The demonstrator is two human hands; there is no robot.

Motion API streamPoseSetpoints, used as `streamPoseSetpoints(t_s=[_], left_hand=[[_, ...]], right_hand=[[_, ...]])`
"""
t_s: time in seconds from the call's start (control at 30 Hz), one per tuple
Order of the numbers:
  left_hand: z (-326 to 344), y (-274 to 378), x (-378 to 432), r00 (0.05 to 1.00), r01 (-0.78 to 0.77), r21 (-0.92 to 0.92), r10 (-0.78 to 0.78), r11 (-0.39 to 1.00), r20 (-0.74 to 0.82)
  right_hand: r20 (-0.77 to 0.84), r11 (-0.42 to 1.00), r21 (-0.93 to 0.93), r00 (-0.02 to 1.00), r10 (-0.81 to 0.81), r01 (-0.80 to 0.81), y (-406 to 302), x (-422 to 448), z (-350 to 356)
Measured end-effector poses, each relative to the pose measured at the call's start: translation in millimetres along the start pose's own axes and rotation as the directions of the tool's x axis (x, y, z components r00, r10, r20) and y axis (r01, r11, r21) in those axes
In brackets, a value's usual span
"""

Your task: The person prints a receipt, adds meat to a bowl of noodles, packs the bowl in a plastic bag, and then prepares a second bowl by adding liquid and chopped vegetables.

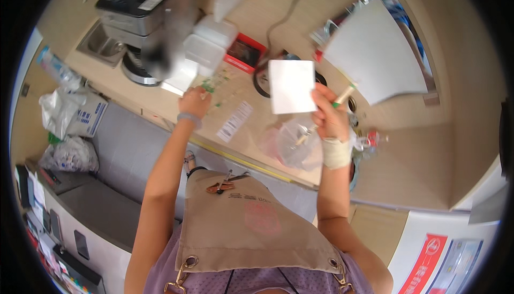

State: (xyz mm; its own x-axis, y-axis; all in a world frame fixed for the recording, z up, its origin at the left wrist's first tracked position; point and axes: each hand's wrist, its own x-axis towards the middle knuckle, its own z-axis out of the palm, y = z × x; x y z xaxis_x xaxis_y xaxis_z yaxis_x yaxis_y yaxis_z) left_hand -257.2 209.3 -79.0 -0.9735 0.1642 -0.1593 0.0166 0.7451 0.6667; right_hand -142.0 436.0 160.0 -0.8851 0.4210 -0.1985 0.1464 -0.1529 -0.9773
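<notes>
My right hand [330, 111] holds a blank white card [293, 86] upright above the counter. A pale stick-like item with green bands [344, 95] is also in that hand; its exact kind is unclear. Over the counter's left part, my left hand [195, 101] has its fingertips at a scatter of small clear and green pieces [215, 83], and whether it grips any is hidden. Just beyond that hand are white sheets [180, 78]. A printed paper strip [235, 121] lies between the hands. Below the card stands a container lined with a clear plastic bag [295, 143].
A black and silver countertop machine [130, 17] stands beside a steel sink [100, 45] at the back left. Translucent plastic containers [204, 49], a red box [245, 52] and a cable [291, 9] are farther back. A large white sheet [377, 53] leans at the right. Bags [74, 153] sit lower left.
</notes>
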Motion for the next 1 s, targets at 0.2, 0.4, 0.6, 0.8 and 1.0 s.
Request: streamPoseSetpoints(t_s=[0.2,0.4,0.6,0.8,1.0], left_hand=[[24.8,191.6,-152.2,0.872,-0.446,-0.644,0.463,0.622,-0.157],[63.6,215.3,-170.1,0.953,-0.207,-0.611,0.018,0.764,-0.301],[90.8,183.5,-177.2,0.961,-0.157,-0.76,-0.08,0.631,-0.265],[80.1,180.3,-173.4,0.994,-0.1,-0.851,0.023,0.516,-0.103],[65.8,198.7,-174.1,0.993,-0.003,-0.907,0.109,0.42,0.048]], right_hand=[[-0.212,0.975,0.043,0.956,-0.204,0.218,-21.1,-88.3,-145.2],[0.038,0.537,-0.656,0.734,-0.678,0.53,58.7,-74.7,-150.7],[0.359,0.255,-0.826,0.818,-0.449,0.503,169.4,-30.0,-188.0],[0.188,0.96,0.072,0.942,-0.278,0.269,49.7,-57.5,-162.8],[0.484,0.699,-0.402,0.786,-0.386,0.591,123.1,-10.0,-172.6]])
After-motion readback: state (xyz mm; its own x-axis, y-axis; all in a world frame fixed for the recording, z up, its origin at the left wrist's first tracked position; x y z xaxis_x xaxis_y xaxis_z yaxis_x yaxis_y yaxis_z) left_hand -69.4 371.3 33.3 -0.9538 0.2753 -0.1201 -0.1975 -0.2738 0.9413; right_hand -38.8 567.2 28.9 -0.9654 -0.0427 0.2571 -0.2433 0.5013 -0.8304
